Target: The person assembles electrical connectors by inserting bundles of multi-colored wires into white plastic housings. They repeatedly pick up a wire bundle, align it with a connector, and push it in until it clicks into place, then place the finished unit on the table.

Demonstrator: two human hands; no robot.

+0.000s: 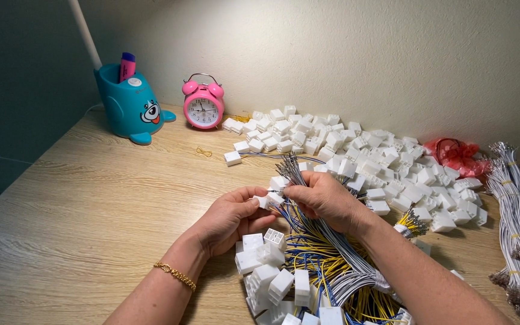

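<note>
While left hand (230, 216) fingers clamp white connector (264, 200) and right hand (326, 198) pinches wire bundle (293, 171), a loose pinch could misseat a terminal.

1. Left half of the counter (61, 229): bare wood, open passage for a hand.
2. Far left: blue pen holder (130, 105) and pink alarm clock (203, 105) stand near the wall.
3. Right: heap of white connector housings (356, 156); wire bundles (519, 229) along the edge; finished wired connectors (296, 283) block the near centre.

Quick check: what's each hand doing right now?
Left hand: closed on a white connector.
Right hand: closed, pinching a wire at that connector.
</note>
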